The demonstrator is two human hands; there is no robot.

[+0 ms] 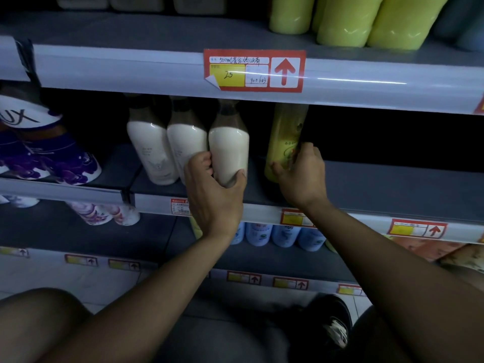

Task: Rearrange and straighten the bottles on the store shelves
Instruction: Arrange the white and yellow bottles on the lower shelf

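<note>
Three white bottles with dark caps stand side by side on the middle shelf [366, 189]. My left hand [212, 189] grips the lower part of the rightmost white bottle [229, 148], thumb on its right side and fingers between it and the middle white bottle [186, 142]. The leftmost white bottle [152, 150] leans a little to the left. To the right, a yellow bottle [284, 137] stands apart from them, and my right hand [301, 176] holds its lower half. The bottle tops are hidden behind the shelf edge above.
Purple and white bottles [47, 158] fill the shelf's left end. Yellow-green bottles [366, 19] stand on the upper shelf, above a red price tag [254, 70]. Light blue bottles [282, 235] sit on the shelf below. The shelf to the right of the yellow bottle is dark.
</note>
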